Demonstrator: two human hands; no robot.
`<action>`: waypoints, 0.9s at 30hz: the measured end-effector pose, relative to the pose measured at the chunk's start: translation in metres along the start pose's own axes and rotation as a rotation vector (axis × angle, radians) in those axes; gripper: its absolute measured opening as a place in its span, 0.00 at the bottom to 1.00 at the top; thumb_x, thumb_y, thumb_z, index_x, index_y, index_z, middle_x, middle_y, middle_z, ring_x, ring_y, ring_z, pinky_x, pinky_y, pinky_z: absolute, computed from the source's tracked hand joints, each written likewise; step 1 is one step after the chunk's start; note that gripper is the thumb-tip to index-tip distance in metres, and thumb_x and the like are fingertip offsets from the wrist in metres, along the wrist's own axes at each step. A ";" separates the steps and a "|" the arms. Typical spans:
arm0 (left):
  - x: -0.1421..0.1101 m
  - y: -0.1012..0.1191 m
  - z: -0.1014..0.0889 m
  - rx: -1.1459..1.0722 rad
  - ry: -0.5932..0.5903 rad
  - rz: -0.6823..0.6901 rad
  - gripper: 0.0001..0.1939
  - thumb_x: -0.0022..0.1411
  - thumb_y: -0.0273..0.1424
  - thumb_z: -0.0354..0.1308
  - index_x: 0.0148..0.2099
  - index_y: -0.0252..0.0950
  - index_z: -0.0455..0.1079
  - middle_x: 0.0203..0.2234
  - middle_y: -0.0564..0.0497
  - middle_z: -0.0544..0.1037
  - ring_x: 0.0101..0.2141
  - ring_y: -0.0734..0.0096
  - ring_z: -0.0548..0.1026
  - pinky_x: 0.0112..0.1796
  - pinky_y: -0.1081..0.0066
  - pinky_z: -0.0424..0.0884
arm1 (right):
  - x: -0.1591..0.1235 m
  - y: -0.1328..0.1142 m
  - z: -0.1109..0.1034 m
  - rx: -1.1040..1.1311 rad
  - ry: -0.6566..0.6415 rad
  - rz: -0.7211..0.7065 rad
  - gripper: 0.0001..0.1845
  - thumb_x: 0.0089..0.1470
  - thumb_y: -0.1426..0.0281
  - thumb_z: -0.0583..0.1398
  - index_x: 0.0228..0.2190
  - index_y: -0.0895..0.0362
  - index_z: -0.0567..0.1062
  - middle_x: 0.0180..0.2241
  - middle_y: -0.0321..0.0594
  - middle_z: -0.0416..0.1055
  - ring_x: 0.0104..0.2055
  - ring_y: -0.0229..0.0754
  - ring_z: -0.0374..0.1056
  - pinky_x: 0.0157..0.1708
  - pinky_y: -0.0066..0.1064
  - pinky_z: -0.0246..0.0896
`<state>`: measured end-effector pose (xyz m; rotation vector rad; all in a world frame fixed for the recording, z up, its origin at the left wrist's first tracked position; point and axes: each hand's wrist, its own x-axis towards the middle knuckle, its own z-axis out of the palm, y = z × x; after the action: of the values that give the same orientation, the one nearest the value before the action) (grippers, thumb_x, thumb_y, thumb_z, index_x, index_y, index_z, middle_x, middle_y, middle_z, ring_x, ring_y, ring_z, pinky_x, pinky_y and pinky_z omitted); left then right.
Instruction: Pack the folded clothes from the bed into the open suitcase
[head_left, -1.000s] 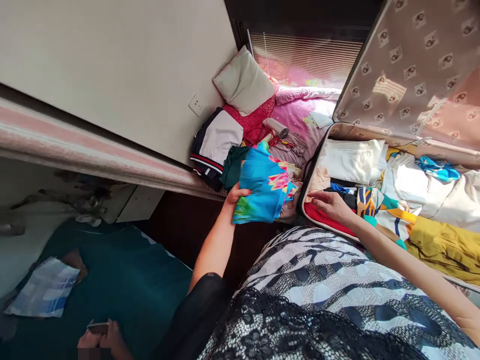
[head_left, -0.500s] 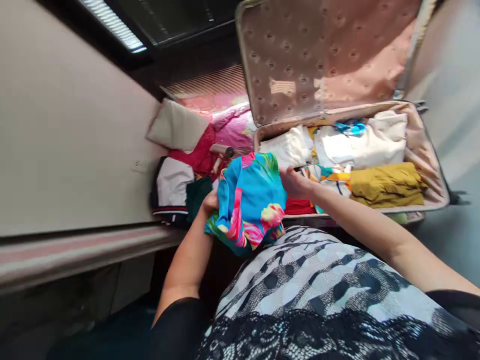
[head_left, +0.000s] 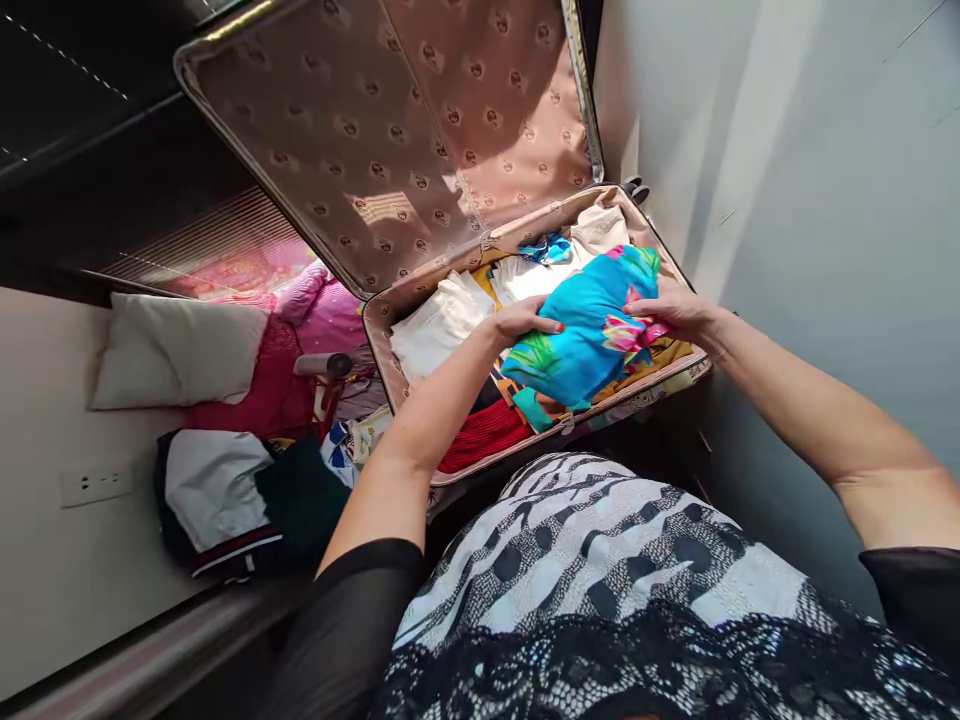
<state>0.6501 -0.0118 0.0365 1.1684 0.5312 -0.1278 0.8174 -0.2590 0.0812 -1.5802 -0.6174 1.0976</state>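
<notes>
A folded bright blue floral garment (head_left: 581, 320) with pink and green flowers is stretched between my two hands, over the right part of an open suitcase (head_left: 480, 465). My left hand (head_left: 521, 320) grips its left edge, thumb on top. At the other end, my right hand (head_left: 679, 308) pinches the pink-flowered edge. Beneath and around it lie white clothes (head_left: 442, 315), a small blue patterned bundle (head_left: 546, 249), a red ribbed garment (head_left: 484, 437) and a mustard garment (head_left: 667, 352), partly covered by the blue cloth.
The suitcase lid (head_left: 420, 130) stands raised at the back. A grey wall (head_left: 810, 220) rises on the right. To the left are a pale cushion (head_left: 180, 350), a grey cylinder (head_left: 322, 365), a white and navy garment (head_left: 217, 490), a dark green cloth (head_left: 304, 495) and a wall socket (head_left: 96, 487).
Both hands have carried the blue floral garment rightward, from beside the suitcase to over its contents. My view has turned right, and the garment now appears flatter and longer.
</notes>
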 end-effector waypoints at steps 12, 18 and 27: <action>0.074 -0.096 0.124 1.012 -0.039 0.428 0.50 0.48 0.27 0.83 0.72 0.42 0.73 0.80 0.36 0.56 0.79 0.20 0.40 0.73 0.29 0.36 | -0.031 0.060 -0.085 -1.423 0.150 0.072 0.36 0.69 0.59 0.60 0.70 0.63 0.67 0.61 0.70 0.72 0.60 0.67 0.72 0.56 0.52 0.71; 0.065 -0.136 0.125 1.295 -0.317 0.389 0.41 0.56 0.32 0.79 0.71 0.55 0.76 0.81 0.46 0.56 0.80 0.27 0.40 0.73 0.26 0.33 | -0.002 0.120 -0.069 -1.502 -0.100 -0.006 0.45 0.65 0.63 0.61 0.78 0.50 0.56 0.76 0.68 0.55 0.70 0.77 0.59 0.56 0.69 0.70; 0.072 -0.135 0.143 1.497 -0.299 0.393 0.37 0.61 0.38 0.75 0.71 0.53 0.76 0.80 0.45 0.60 0.79 0.32 0.49 0.72 0.29 0.55 | 0.000 0.153 -0.080 -1.600 -0.107 -0.064 0.44 0.63 0.59 0.61 0.75 0.60 0.64 0.75 0.81 0.50 0.66 0.85 0.64 0.48 0.74 0.71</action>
<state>0.7106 -0.1818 -0.0691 2.6211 -0.1894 -0.3845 0.8653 -0.3422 -0.0625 -2.7361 -1.8678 0.5084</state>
